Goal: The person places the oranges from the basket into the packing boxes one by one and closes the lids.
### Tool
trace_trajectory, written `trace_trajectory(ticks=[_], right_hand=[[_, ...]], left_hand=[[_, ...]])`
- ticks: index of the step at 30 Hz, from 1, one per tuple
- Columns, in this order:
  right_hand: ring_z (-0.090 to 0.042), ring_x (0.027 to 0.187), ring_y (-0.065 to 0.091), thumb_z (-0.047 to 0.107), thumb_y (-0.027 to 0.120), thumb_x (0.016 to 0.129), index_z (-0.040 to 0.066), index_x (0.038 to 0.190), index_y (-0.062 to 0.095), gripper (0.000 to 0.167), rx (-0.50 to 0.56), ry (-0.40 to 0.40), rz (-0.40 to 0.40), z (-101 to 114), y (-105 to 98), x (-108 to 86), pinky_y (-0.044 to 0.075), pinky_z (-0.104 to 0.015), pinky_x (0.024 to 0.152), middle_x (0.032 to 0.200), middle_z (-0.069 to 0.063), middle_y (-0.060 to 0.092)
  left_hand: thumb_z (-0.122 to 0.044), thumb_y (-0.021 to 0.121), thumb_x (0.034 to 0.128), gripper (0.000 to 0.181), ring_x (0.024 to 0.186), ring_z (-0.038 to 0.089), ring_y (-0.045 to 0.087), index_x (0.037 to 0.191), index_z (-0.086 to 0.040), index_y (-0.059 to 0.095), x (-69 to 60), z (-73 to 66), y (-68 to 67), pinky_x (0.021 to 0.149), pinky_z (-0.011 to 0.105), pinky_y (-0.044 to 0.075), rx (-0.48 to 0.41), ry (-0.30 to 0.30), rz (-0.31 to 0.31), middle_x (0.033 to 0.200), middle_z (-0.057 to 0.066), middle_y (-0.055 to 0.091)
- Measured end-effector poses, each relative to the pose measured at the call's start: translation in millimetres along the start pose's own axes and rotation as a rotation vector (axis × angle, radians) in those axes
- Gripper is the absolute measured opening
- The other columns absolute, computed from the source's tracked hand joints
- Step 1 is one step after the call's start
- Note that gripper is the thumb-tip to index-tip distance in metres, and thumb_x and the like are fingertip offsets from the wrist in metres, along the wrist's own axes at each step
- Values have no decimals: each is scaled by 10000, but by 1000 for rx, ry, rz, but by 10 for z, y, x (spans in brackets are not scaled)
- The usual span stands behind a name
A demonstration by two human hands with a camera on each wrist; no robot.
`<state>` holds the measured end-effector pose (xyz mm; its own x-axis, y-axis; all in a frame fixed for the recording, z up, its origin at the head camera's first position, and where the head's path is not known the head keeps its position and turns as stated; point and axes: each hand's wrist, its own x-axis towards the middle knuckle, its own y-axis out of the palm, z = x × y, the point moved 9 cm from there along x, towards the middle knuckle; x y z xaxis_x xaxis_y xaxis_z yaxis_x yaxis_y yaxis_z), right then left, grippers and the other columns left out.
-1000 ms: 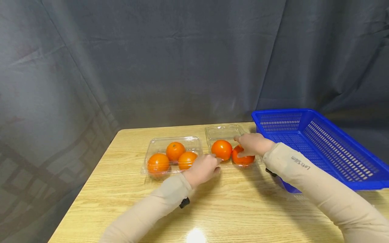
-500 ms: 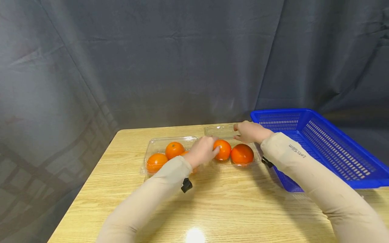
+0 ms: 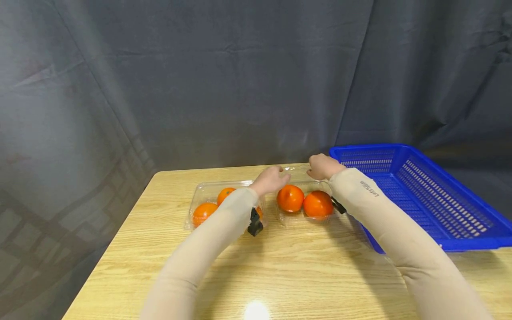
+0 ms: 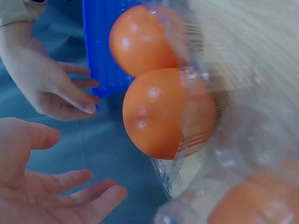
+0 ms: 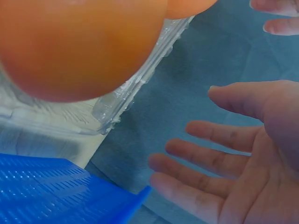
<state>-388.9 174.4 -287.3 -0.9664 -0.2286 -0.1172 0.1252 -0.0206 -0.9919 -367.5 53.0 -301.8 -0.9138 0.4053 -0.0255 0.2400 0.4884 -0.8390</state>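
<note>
Two smooth, shiny oranges [image 3: 290,198] sit side by side in the right clear plastic clamshell box [image 3: 285,218], whose lid [image 3: 295,173] lies folded back behind them. My left hand [image 3: 270,179] is over the lid's left side, and my right hand [image 3: 323,166] is at its right side. In the left wrist view the left hand [image 4: 56,182] has spread, relaxed fingers with nothing between them. Straight, apart fingers show on the right hand [image 5: 247,154] in the right wrist view, also holding nothing. Whether either hand touches the lid is hard to tell.
Left of it stands another clear clamshell box [image 3: 200,195] with oranges [image 3: 205,213], partly hidden by my left sleeve. A blue plastic basket [image 3: 400,178] stands at the right, close to my right forearm. A dark curtain [image 3: 240,89] hangs behind the table's back edge.
Both hands have moved away from me, from beside the oranges in the right box to its folded-back lid. The right hand has left the right orange. The fruit stays in place.
</note>
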Motion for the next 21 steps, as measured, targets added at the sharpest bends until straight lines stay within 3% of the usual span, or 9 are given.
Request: trace_trajectory(ticks=[4,11,14,18,19,20,21], right_hand=[[-292,842,620,172,531,868,-58,933,633,260,13,20,35,-26,57,72,534,-464,802,996,-225,661],[-312,957,612,221,515,885,-57,1045,628,340,72,110,109,-146,218,162,510,-491,890,1111,-229,639],[-332,1017,592,254,507,889,-44,1087,618,375,77,149,125,-204,279,172,476,-518,941,1160,-231,618],[-360,1068,570,268,497,890,-54,1102,611,402,49,157,141,-251,335,185,433,-529,993,1182,-241,607],[-350,1050,574,270,495,893,-55,1093,615,400,39,150,145,-256,347,190,431,-521,990,1164,-234,616],[-335,1003,579,267,491,893,-56,1071,619,390,36,144,153,-261,364,194,450,-493,964,1108,-221,631],[-312,940,579,262,489,892,-51,1036,626,371,35,137,157,-263,377,197,470,-456,919,1031,-196,642]], left_hand=[[-347,400,966,563,1322,295,425,1376,39,391,76,39,30,1101,361,384,-34,-54,31,1431,179,429],[-375,383,955,567,1244,261,497,1299,66,470,198,127,126,1055,340,421,31,-105,30,1348,180,510],[-472,397,929,576,1138,214,564,1205,2,573,670,477,401,965,311,477,46,-102,22,1250,127,590],[-618,405,877,608,970,154,599,1009,-82,659,1436,1024,820,829,279,505,32,-72,21,1083,51,643],[-618,397,880,611,984,157,599,1023,-85,659,1498,1075,860,840,283,504,31,-80,23,1098,52,641],[-602,389,889,614,1028,168,591,1068,-75,648,1370,993,812,880,293,496,26,-102,29,1142,65,630],[-598,389,894,633,1097,182,574,1137,-63,623,1350,990,819,932,308,482,8,-118,46,1209,77,606]])
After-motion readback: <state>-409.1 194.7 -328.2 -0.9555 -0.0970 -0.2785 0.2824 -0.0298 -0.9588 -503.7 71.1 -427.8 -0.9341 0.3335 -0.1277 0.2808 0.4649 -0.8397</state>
